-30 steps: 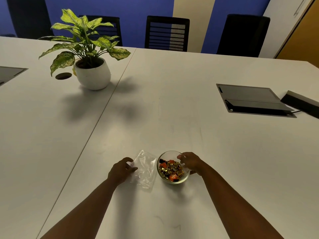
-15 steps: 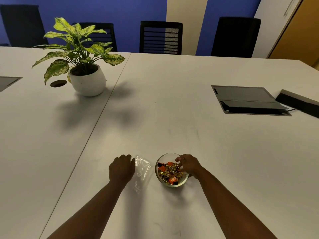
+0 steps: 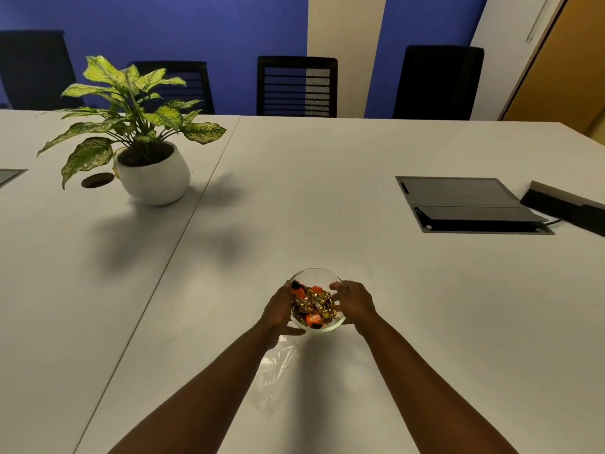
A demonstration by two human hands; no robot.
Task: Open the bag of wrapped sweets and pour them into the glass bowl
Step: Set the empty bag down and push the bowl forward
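Head view: both hands, left hand [image 3: 278, 308] and right hand [image 3: 355, 304], cup the glass bowl [image 3: 317, 327] by its sides; sweets [image 3: 312, 308] inside, likely heavy, slippery, breakable.

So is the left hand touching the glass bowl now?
Touching. The head view shows the left hand pressed flat against the left wall of the glass bowl, with no gap between them.

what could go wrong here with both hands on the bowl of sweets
The glass bowl is heaped with wrapped sweets; if the left hand and right hand tilt it, some may spill. The empty bag lies loose near the left forearm, which could brush it off the table.
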